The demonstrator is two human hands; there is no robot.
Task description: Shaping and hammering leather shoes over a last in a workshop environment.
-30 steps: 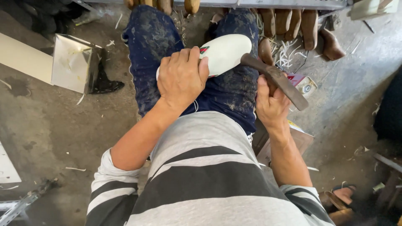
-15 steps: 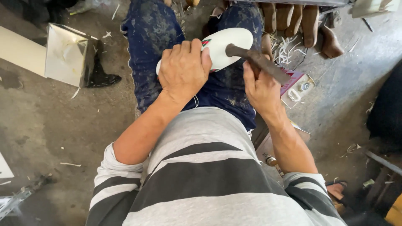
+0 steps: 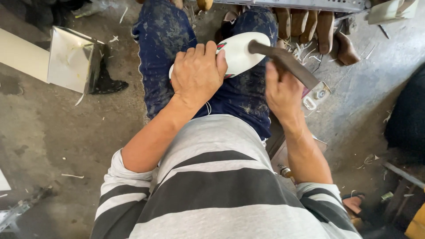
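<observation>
White leather-like upper of a shoe [image 3: 239, 53] lies across the lap on the dark blue, paint-flecked trousers [image 3: 168, 40], toward twelve o'clock in my view. I see the left hand [image 3: 198, 73] pressed down over its near end, fingers curled round it and closed on it, knuckles up. The right hand [image 3: 283, 90] sits at about two o'clock from the shirt, fingers wrapped tight on the dark wooden handle of a hammer [image 3: 287, 64]; the hammer's head touches the shoe's far right part.

Compared with half a second ago, the hammer head has come onto the white surface, where before it stood at the shoe's right edge, and a second ago it was raised well off to the right. The left hand has kept its grip in the same spot.

Beyond the knees, at one o'clock, a row of brown shoe lasts [image 3: 310, 24] hangs from a grey rail. At ten o'clock a shiny metal box [image 3: 71, 59] stands on the grey concrete floor [image 3: 53, 132], with pale offcuts scattered about. The grey-and-white striped shirt [image 3: 221, 194] fills six o'clock.
</observation>
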